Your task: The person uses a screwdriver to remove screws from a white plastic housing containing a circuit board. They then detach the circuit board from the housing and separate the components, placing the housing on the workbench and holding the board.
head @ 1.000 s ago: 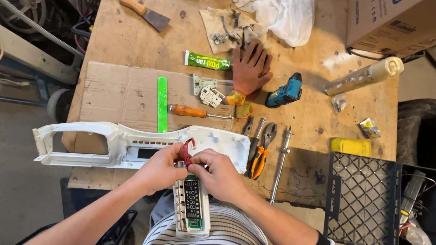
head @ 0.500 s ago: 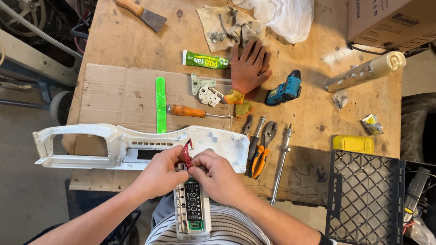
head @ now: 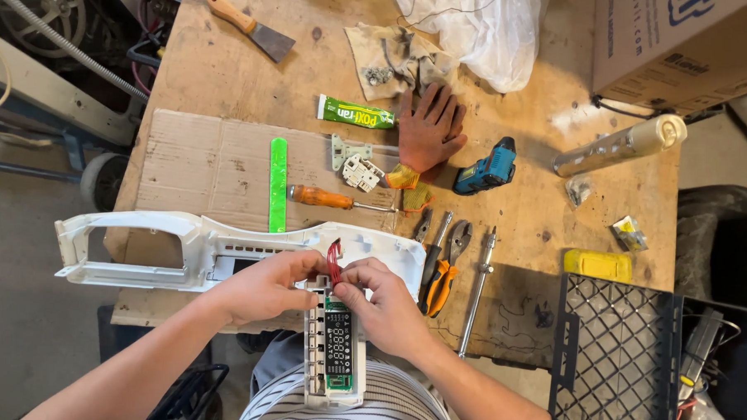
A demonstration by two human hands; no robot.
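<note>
Both forearms reach in from the near edge and meet at the middle of the workbench [head: 188,63]. The left hand [head: 263,287] lies curled, its fingers closed on the top left corner of a narrow white circuit board holder [head: 334,349]. The right hand [head: 384,306] bends in from the other side, thumb and forefinger pinched together on a bunch of red wires [head: 333,262] that rises from the top of the holder. The holder stands lengthwise over the person's striped lap, its far end touching a long white plastic panel [head: 140,247].

The bench is bare, stained wood, with one flat sheet of cardboard [head: 209,167] under the panel. A grey concrete floor shows at the left, and one black plastic crate [head: 613,351] sits at the near right corner.

On the far right stands one cardboard box [head: 677,38], with one white plastic bag [head: 479,27] to its left. Counted singly: one orange work glove [head: 430,129], one blue cordless drill [head: 487,168], one pale tube [head: 620,144], one green tube of glue [head: 356,114], one green strip [head: 277,184], one orange-handled screwdriver [head: 332,200], one scraper [head: 247,27], one pair of orange-handled pliers [head: 446,266], one yellow block [head: 597,265].
</note>
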